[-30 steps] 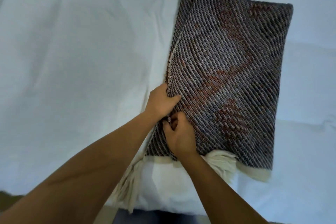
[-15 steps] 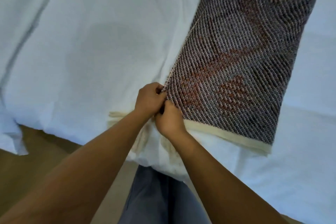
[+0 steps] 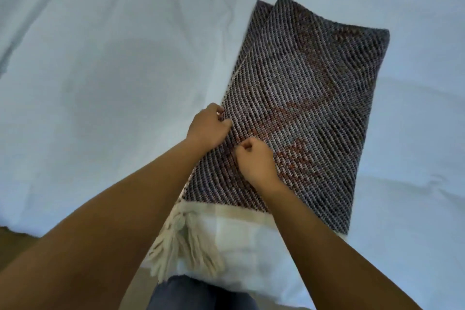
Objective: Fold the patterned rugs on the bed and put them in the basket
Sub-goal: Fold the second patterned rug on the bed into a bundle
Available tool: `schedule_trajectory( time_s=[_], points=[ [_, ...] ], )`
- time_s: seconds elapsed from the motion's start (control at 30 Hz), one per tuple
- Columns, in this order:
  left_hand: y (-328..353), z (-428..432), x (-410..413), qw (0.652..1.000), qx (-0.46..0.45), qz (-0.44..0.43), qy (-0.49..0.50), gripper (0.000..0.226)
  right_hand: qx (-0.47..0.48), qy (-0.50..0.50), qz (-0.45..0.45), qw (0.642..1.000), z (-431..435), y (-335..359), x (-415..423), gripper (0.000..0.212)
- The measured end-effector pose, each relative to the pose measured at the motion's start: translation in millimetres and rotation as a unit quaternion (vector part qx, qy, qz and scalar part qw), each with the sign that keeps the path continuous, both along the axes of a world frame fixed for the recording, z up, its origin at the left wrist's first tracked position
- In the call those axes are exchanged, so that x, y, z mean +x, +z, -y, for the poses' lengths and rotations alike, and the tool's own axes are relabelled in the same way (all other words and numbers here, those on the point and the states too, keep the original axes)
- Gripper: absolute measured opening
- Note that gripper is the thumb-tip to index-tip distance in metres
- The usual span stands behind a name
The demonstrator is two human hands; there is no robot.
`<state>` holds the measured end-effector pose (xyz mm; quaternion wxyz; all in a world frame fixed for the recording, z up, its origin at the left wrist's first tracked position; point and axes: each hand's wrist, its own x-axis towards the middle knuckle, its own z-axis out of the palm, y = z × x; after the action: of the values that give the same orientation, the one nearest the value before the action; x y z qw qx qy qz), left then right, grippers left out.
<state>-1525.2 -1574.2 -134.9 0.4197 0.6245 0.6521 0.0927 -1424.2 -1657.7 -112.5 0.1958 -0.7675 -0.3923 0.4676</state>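
The patterned rug point(image 3: 309, 98) lay folded on the white sheet of the bed point(image 3: 100, 83), right of the middle of the view and set at a slant, its long sides running away from the person. Its weave was dark grey and pale in fine diagonal lines, with reddish-brown shapes across the top layer. At the far left corner a lower layer peeked out just beyond the upper one. The near end finished in a cream band point(image 3: 239, 211), which rested at the edge of the bed, and from the band's left part a cream tasselled fringe point(image 3: 181, 246) hung down over the bed's side.

The left hand point(image 3: 210, 128) was at the rug's left edge, about halfway along it, fingers curled in at that edge and the thumb laid on the top layer, gripping the cloth. The right hand point(image 3: 255, 161) sat just beside it, a little nearer the person, on top of the rug with its fingers clenched into a fist; whether it pinched any of the weave could not be told. The two hands were close but apart.

Below the bed's edge a strip of brown floor point(image 3: 15, 241) showed at the lower left, and a blue-grey trouser leg point(image 3: 196, 294) at the bottom
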Motion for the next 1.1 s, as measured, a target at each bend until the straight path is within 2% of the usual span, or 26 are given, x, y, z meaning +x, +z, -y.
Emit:
schedule_trajectory(
  time_s=[0.13,0.3,0.4,0.47,0.57,0.63,0.73,0.87,1.0,1.1],
  points=[
    [6,-70,49,0.999,0.015,0.036,-0.018,0.046,0.003,-0.01,0.01,1.0,-61,-6,37,0.01],
    [-2,-164,105,0.996,0.07,0.028,-0.056,0.046,0.036,-0.073,0.03,0.996,-143,-21,77,0.008],
    [-8,-209,136,0.995,0.036,0.068,-0.061,0.052,0.052,-0.099,0.036,0.993,-184,-29,97,0.009],
    [-12,-232,154,0.995,0.002,0.094,-0.041,0.053,0.055,-0.119,0.043,0.99,-208,-34,108,0.009],
    [-21,-247,162,0.993,0.018,0.114,-0.004,0.032,0.068,-0.133,0.084,0.985,-230,-39,117,0.01],
    [-32,-250,147,0.99,0.032,0.121,0.059,0.027,0.078,-0.118,0.108,0.984,-239,-41,115,0.008],
    [-51,-245,112,0.985,0.031,0.101,0.134,0.029,0.076,-0.073,0.095,0.99,-247,-48,101,0.008],
    [-60,-254,109,0.993,0.014,0.078,0.084,0.026,0.059,-0.023,0.135,0.989,-256,-57,90,0.009],
    [-60,-266,118,0.997,0.043,0.057,0.012,0.034,0.098,-0.073,0.082,0.989,-260,-48,111,0.011],
    [-58,-273,127,0.996,0.074,0.048,-0.016,0.052,0.179,-0.067,0.183,0.964,-264,-33,147,0.007]
  ],
)
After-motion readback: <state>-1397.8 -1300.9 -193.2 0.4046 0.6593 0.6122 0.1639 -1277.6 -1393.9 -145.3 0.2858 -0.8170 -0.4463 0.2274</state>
